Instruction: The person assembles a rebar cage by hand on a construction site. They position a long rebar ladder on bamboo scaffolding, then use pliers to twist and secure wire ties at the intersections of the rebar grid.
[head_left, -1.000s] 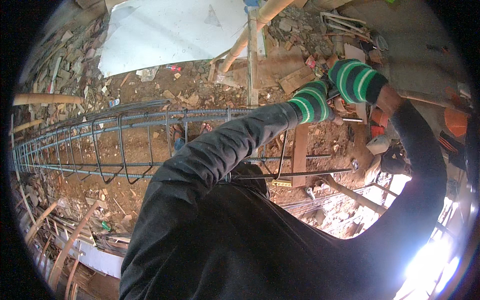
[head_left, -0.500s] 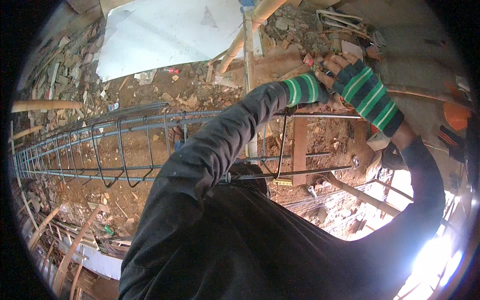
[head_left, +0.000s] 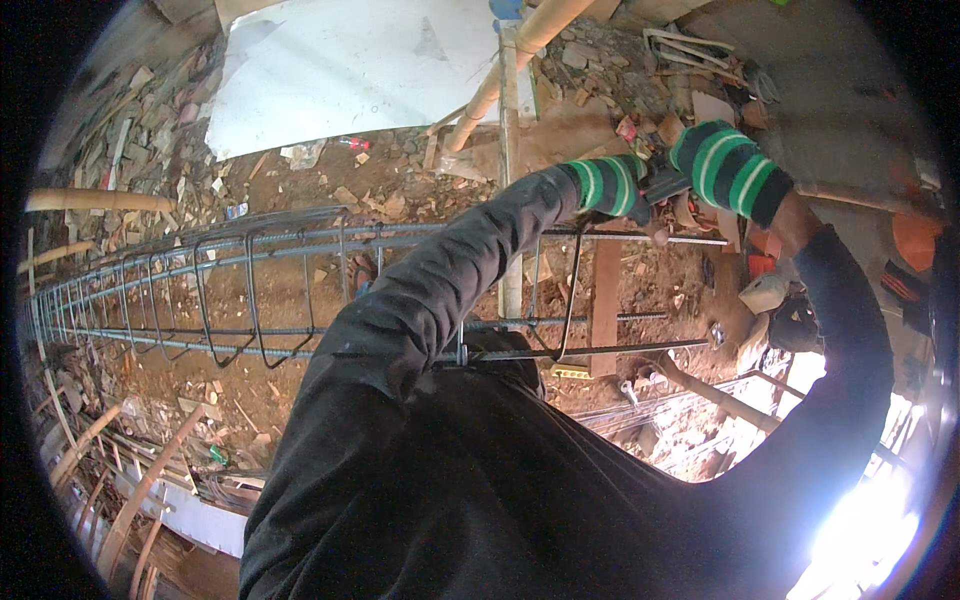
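A long steel rebar cage [head_left: 255,290], with square stirrups around ribbed bars, runs from the far left to beneath my arms. Over the right end of its far bar [head_left: 695,240] are both my hands, in green-and-black striped gloves. My left hand [head_left: 608,188] is curled, its fingers mostly hidden behind the glove. Just to its right, my right hand [head_left: 728,172] makes a fist with the knuckles up. A dark, straight-edged piece [head_left: 666,187] shows in the gap between them; its kind is unclear. What either hand grips is hidden.
A large white sheet [head_left: 350,75] lies on the rubble beyond the cage. A bamboo pole [head_left: 482,95] and an upright timber [head_left: 509,120] stand ahead. A brown board [head_left: 604,300] crosses under the cage. More bamboo [head_left: 720,395] lies near right. Bright light glares at lower right.
My right hand's fingers, stretched out before, are now curled into a fist. The dark piece between the hands has come into sight. My left hand has stayed nearly in place.
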